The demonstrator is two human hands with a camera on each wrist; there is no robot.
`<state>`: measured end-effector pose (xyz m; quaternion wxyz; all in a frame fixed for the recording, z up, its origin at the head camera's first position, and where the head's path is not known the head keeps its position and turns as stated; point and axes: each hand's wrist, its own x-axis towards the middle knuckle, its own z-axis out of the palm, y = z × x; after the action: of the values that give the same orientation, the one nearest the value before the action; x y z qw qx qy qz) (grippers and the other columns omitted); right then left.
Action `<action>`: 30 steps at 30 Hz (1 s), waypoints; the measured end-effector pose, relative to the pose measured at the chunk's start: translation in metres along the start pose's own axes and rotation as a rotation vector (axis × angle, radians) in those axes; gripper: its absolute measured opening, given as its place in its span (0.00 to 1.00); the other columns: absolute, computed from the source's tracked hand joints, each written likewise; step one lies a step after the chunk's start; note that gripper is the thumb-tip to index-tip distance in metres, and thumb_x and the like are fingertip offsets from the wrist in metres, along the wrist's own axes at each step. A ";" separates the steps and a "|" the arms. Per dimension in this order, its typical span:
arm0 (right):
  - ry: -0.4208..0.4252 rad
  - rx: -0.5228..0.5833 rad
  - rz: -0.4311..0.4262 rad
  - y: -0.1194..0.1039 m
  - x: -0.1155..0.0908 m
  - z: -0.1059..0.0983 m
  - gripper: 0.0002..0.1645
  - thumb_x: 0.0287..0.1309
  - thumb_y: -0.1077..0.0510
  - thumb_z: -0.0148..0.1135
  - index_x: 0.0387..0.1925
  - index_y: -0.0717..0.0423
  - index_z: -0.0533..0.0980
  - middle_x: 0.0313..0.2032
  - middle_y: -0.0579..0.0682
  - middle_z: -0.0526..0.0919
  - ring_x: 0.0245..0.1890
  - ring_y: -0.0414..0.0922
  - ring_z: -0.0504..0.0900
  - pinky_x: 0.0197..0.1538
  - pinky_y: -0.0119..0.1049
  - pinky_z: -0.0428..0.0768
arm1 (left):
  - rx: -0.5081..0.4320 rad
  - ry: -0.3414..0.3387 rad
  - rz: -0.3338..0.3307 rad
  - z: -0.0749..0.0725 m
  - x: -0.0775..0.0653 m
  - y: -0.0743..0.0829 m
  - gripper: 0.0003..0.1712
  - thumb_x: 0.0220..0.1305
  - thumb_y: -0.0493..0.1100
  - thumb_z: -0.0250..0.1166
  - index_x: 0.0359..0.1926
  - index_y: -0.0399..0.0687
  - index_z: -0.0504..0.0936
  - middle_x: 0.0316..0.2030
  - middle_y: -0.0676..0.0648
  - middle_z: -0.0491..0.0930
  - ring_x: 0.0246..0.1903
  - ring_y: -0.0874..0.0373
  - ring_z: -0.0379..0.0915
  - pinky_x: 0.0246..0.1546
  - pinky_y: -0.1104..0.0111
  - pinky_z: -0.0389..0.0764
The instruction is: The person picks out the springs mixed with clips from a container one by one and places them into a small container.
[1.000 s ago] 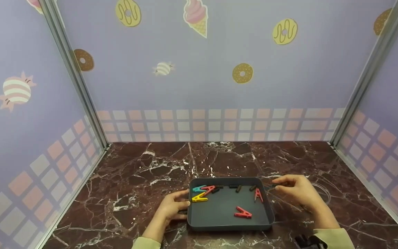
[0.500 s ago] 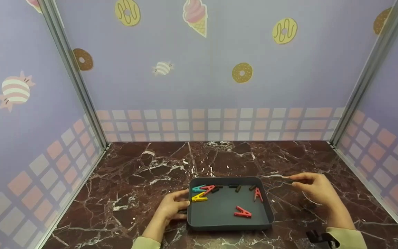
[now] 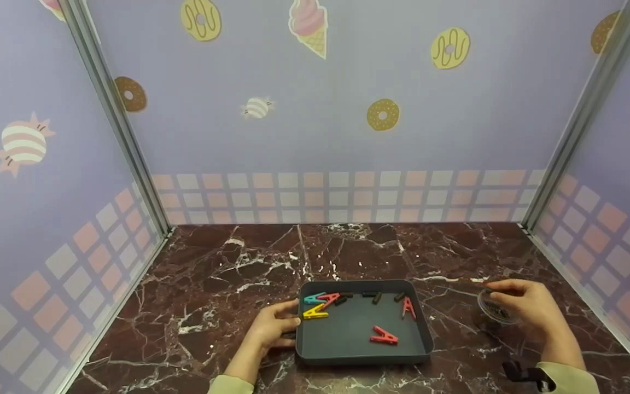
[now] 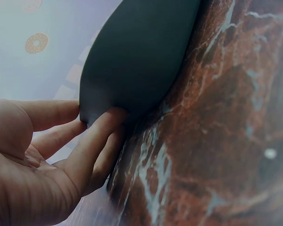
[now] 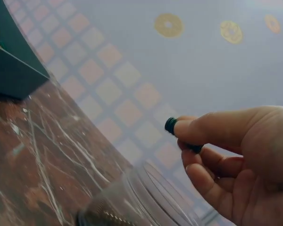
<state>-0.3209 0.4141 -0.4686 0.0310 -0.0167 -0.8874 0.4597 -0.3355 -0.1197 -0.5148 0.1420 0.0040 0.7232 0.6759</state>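
left hand at the tray, right hand pinching a dark cylinder

the left fingers, nearly straight, touch the tray's left side. inside it a red clip lies near the front, a yellow clip by the left wall, a blue clip, two more red clips and several dark pieces further back. right of the tray, the right fingertips grip the cylinder near the mouth of a clear jar; a patterned wall stands behind.

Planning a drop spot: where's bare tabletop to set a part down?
Bare: tabletop between tray and back wall; also left of the left hand, toward the left wall. Crowded: right of the tray, with the right hand and clear jar.
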 end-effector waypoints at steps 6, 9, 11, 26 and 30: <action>-0.003 -0.158 0.029 0.008 -0.001 -0.007 0.22 0.66 0.53 0.69 0.56 0.63 0.83 0.53 0.64 0.85 0.39 0.36 0.82 0.39 0.31 0.84 | 0.010 0.003 0.003 0.000 0.000 0.000 0.34 0.69 0.30 0.63 0.74 0.33 0.66 0.56 0.27 0.79 0.44 0.47 0.86 0.38 0.52 0.92; -0.017 -0.183 0.042 0.009 0.000 -0.008 0.21 0.67 0.53 0.68 0.55 0.62 0.83 0.53 0.64 0.85 0.40 0.39 0.83 0.39 0.33 0.83 | 0.016 0.001 0.008 -0.001 0.000 0.000 0.34 0.69 0.30 0.63 0.74 0.33 0.66 0.57 0.26 0.78 0.44 0.46 0.87 0.37 0.53 0.92; -0.022 -0.194 0.048 0.010 0.001 -0.008 0.20 0.67 0.54 0.67 0.55 0.62 0.83 0.53 0.64 0.85 0.41 0.40 0.83 0.38 0.34 0.82 | 0.015 -0.002 0.008 -0.001 0.001 0.000 0.34 0.69 0.30 0.63 0.74 0.33 0.66 0.57 0.26 0.79 0.45 0.46 0.87 0.37 0.53 0.92; -0.035 -0.195 0.064 0.008 0.002 -0.005 0.19 0.67 0.54 0.67 0.53 0.63 0.84 0.52 0.63 0.86 0.44 0.45 0.84 0.42 0.35 0.83 | 0.000 -0.009 0.013 -0.001 0.001 -0.001 0.34 0.68 0.29 0.62 0.73 0.31 0.66 0.54 0.28 0.80 0.41 0.49 0.86 0.38 0.53 0.92; -0.023 -0.198 0.061 0.005 0.002 -0.004 0.20 0.68 0.52 0.66 0.53 0.63 0.84 0.51 0.62 0.86 0.43 0.44 0.84 0.42 0.36 0.83 | -0.007 -0.012 0.011 -0.001 0.000 -0.001 0.34 0.68 0.29 0.62 0.74 0.32 0.66 0.54 0.28 0.80 0.41 0.49 0.87 0.38 0.52 0.92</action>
<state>-0.3223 0.4207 -0.4705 0.0049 -0.0416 -0.9278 0.3707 -0.3357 -0.1204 -0.5157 0.1425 0.0114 0.7198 0.6793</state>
